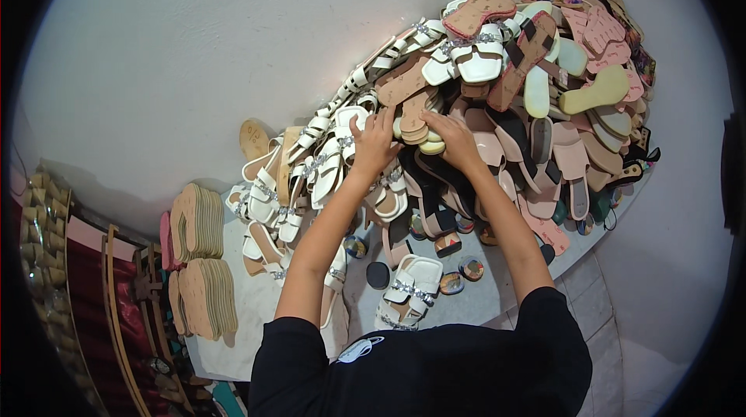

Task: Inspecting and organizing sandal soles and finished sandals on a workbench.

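Both my hands reach into a big heap of sandals and shoe soles piled against the wall. A small stack of tan insoles (415, 123) lies between them, with pale yellowish edges at its near end. My right hand (454, 141) grips the right side of this stack, fingers curled over its edge. On the stack's left, my left hand (374, 143) has its thumb and fingers apart, beside a white sandal (352, 119). Another tan insole (402, 80) rests just beyond the stack. What lies under my palms is hidden.
White sandals with silvery trim (320, 164) spread leftward. Pink-beige slides (571, 154) and pink sole pieces (602, 32) fill the right. Stacked insoles (203, 223) stand on the marble-look table (256, 300) at left. A white sandal pair (412, 289) lies near me.
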Demonstrator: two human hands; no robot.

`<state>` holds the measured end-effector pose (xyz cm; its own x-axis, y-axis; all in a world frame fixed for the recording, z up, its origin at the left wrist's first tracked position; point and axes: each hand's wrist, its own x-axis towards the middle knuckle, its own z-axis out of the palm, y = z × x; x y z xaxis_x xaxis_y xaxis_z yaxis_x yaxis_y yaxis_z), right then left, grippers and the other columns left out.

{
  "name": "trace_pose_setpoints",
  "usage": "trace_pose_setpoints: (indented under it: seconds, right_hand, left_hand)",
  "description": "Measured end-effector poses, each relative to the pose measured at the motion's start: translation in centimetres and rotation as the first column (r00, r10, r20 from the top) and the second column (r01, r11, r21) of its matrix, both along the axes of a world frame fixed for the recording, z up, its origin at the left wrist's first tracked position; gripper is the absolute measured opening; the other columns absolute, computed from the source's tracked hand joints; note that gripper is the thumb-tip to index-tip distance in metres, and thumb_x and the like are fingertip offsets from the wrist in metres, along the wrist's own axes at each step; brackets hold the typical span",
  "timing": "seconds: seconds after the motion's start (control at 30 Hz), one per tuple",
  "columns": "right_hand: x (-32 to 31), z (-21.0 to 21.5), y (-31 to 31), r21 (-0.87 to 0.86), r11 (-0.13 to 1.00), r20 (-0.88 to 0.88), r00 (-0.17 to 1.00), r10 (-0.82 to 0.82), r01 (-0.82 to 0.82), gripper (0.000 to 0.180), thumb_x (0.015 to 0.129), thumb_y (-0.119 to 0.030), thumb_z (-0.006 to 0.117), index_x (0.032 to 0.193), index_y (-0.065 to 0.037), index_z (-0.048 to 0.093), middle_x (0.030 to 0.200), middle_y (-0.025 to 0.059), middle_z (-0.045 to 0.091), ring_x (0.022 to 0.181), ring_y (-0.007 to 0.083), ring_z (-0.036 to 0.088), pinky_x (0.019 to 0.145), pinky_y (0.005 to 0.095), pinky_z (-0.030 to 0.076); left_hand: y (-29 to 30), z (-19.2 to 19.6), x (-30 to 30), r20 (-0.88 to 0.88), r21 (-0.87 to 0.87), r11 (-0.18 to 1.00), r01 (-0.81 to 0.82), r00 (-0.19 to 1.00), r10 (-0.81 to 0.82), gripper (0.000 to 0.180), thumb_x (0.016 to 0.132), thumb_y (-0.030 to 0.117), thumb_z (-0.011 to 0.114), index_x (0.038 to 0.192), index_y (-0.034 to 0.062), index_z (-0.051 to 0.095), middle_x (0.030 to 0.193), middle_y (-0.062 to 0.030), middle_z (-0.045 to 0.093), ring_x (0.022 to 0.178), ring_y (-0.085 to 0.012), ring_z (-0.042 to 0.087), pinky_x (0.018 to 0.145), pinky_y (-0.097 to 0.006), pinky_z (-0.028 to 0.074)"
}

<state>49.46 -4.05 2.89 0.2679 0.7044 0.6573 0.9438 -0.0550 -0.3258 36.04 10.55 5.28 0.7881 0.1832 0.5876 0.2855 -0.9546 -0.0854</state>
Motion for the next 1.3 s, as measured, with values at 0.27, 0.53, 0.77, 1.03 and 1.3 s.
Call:
trace_pose_setpoints:
  seconds: [0.27, 0.53, 0.77, 1.03, 1.3]
  right_hand:
    - [-5.3, 0.7, -5.2, 0.027, 0.999, 0.099, 0.995, 0.029, -0.032, 0.052, 0.067, -0.002, 0.055, 0.118, -0.01, 0.049, 0.123, 0.0077, 0.049, 0.109, 0.0227, 0.049, 0.09, 0.0371, 0.036]
    - [-11.6, -3.9, -10.2, 0.071, 0.997, 0.156, 0.988, 0.017, -0.029, 0.045, 0.071, -0.012, 0.057, 0.116, -0.015, 0.053, 0.124, 0.0035, 0.049, 0.109, 0.0202, 0.048, 0.09, 0.0395, 0.032]
    - [-16.1, -7.9, -13.3, 0.13, 0.99, -0.028, 0.998, -0.054, 0.057, 0.036, 0.071, -0.009, 0.056, 0.107, -0.015, 0.055, 0.121, 0.0041, 0.05, 0.11, 0.0243, 0.046, 0.091, 0.0417, 0.029]
    - [-16.6, -2.6, -16.6, -0.043, 0.999, 0.25, 0.968, 0.022, -0.011, 0.013, 0.067, -0.016, 0.06, 0.08, -0.019, 0.062, 0.115, 0.0001, 0.051, 0.109, 0.0209, 0.04, 0.09, 0.0404, 0.031]
    - [-20.0, -6.9, -16.4, 0.037, 0.997, -0.039, 0.997, -0.059, 0.061, 0.032, 0.075, -0.012, 0.055, 0.107, -0.017, 0.055, 0.122, 0.0058, 0.046, 0.105, 0.0238, 0.045, 0.084, 0.0388, 0.033]
  left_hand:
    - [-2.0, 0.7, -2.9, 0.1, 0.19, 0.93, 0.314, 0.936, -0.337, 0.038, 0.067, 0.016, 0.064, 0.104, 0.0206, 0.059, 0.108, 0.0065, 0.055, 0.103, -0.0109, 0.05, 0.094, -0.043, 0.014]
    - [-7.0, -2.5, -9.6, 0.178, 0.16, 0.899, 0.408, 0.884, -0.433, 0.027, 0.072, 0.021, 0.064, 0.099, 0.0229, 0.063, 0.097, 0.0078, 0.06, 0.092, -0.0079, 0.056, 0.092, -0.041, 0.015]
    - [-10.0, -5.7, -14.0, 0.259, 0.116, 0.927, 0.357, 0.89, -0.375, 0.027, 0.07, 0.022, 0.065, 0.097, 0.025, 0.062, 0.098, 0.0093, 0.059, 0.091, -0.0071, 0.056, 0.089, -0.043, 0.017]
    - [-11.9, -6.0, -17.7, 0.366, 0.054, 0.951, 0.304, 0.88, -0.302, 0.028, 0.068, 0.02, 0.067, 0.095, 0.0261, 0.064, 0.099, 0.0087, 0.059, 0.094, -0.0114, 0.056, 0.091, -0.042, 0.014]
    - [-14.1, -8.6, -20.8, 0.283, -0.083, 0.969, 0.231, 0.938, -0.2, 0.027, 0.067, 0.016, 0.069, 0.092, 0.0249, 0.066, 0.093, 0.0066, 0.061, 0.093, -0.0143, 0.057, 0.092, -0.041, 0.016]
